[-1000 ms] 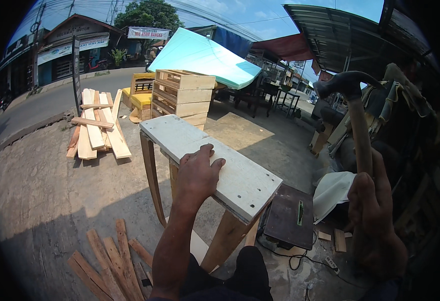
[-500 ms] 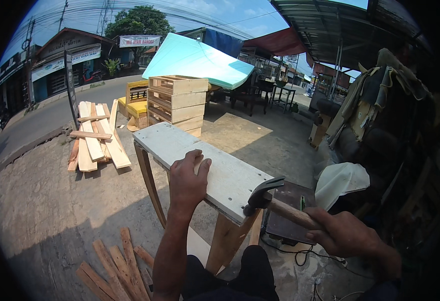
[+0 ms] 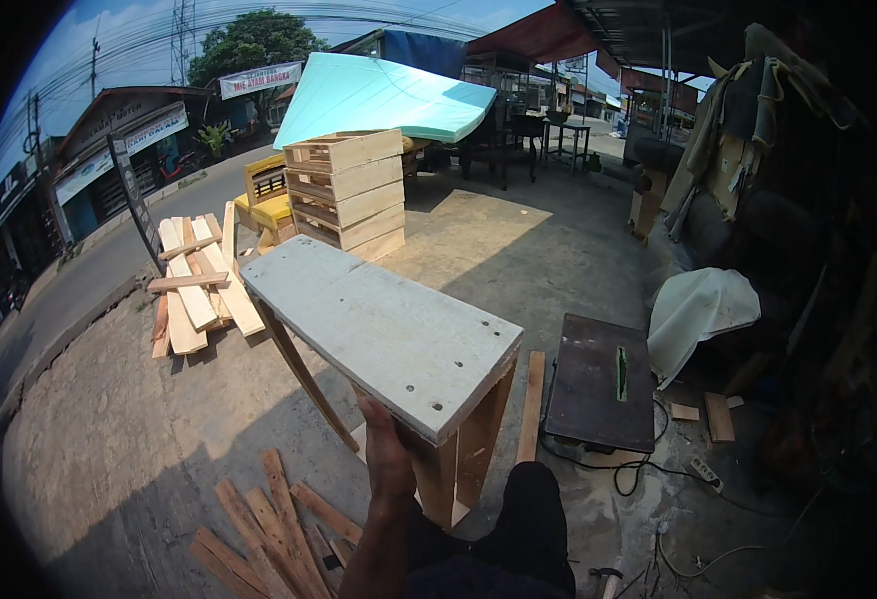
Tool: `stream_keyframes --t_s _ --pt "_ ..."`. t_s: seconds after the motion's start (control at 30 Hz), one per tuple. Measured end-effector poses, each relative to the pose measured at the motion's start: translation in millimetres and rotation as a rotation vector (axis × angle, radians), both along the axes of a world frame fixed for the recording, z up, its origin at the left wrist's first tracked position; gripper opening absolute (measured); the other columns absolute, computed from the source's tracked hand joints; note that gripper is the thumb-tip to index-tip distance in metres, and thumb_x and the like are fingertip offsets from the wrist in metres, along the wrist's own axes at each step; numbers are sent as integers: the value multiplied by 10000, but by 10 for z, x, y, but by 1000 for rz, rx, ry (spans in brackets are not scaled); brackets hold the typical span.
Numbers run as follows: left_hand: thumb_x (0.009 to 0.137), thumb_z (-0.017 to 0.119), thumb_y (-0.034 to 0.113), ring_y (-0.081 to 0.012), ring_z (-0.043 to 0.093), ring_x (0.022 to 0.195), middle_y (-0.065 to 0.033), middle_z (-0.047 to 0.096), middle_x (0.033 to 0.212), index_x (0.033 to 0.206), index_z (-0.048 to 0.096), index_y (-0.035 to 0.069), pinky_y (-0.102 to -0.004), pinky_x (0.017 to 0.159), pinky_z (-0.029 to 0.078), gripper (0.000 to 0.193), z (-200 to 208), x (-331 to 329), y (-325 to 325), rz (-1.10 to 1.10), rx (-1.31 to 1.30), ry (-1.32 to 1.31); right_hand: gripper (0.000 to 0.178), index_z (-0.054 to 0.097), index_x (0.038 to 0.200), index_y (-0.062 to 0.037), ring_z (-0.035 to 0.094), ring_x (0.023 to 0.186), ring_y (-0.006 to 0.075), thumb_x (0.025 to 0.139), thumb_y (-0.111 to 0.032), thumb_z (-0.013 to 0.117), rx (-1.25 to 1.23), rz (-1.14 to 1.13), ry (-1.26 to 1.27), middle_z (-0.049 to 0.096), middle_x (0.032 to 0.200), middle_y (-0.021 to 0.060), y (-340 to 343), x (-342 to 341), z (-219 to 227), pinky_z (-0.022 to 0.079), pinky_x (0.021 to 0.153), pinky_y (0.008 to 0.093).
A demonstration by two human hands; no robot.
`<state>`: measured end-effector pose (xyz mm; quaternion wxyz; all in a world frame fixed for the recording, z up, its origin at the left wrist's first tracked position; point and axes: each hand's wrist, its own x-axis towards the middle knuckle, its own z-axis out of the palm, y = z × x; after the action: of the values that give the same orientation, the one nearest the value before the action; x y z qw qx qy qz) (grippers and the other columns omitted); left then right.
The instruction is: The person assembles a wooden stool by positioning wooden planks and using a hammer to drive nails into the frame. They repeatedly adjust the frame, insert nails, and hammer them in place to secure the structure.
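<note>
A narrow wooden bench (image 3: 388,324) stands in front of me, its pale grey top dotted with nail heads or holes near both ends. My left hand (image 3: 388,454) grips it from below at the near side edge, close to the front corner, with most of the fingers hidden under the top. A bare wooden leg frame (image 3: 478,449) shows beneath the near end. My right hand is out of view. At the lower edge, on the ground by my right leg, lies what looks like the hammer (image 3: 606,573).
Loose wood strips (image 3: 269,529) lie at lower left, and a pile of pale planks (image 3: 199,290) farther off. Stacked wooden frames (image 3: 348,200) stand beyond the bench. To the right are a dark table-saw-like board (image 3: 598,384) with a slot, cables (image 3: 673,469) and a white cloth (image 3: 703,309).
My left hand has gone from the bench top to under its side edge. My right hand, which held the hammer over the near end, has left view. The bench appears tilted and shifted slightly.
</note>
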<state>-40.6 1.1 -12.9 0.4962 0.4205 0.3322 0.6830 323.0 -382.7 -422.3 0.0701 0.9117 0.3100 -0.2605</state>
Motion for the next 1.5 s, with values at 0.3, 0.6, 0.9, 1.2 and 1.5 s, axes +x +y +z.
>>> stream_keyframes --t_s 0.3,0.6,0.9,1.2,1.5 --pt "1024 347 681 -250 601 1198 -174 548 1326 1517 348 14 -395 982 525 830 290 261 130 57 102 -215 399 640 1308 -30 696 1044 397 972 -236 573 -81 -70 -231 708 1190 227 529 -224 812 555 928 463" --pt "1041 271 677 -311 524 1284 -247 456 1375 1523 295 -5 -420 1041 483 836 58 134 79 281 2 -116 285 642 1235 47 676 1062 305 1000 -104 588 1141 288 384 632 1143 190 3498 -478 3438 540 923 425" --pt "984 359 761 -327 522 1319 -278 377 1494 1540 264 -48 -437 1005 537 986 229 212 -155 66 -196 -221 428 624 1335 -17 696 1071 326 987 -264 661 1072 786 592 678 1171 212 4333 -1836 5382 539 921 439" --pt "1121 277 491 -215 641 836 -149 630 947 1177 601 -60 -360 752 518 642 171 177 -396 186 -412 321 581 535 1461 -43 712 1107 341 956 -288 685 846 801 556 689 1250 269 4477 -1899 5516 530 966 437" --pt "1100 404 384 -260 644 1064 -184 674 1130 1203 619 -19 -405 914 499 468 -1144 -225 -1393 84 -1115 490 596 595 1421 10 719 914 210 893 -216 753 801 863 594 748 1134 208 5060 -1523 5429 546 873 341"
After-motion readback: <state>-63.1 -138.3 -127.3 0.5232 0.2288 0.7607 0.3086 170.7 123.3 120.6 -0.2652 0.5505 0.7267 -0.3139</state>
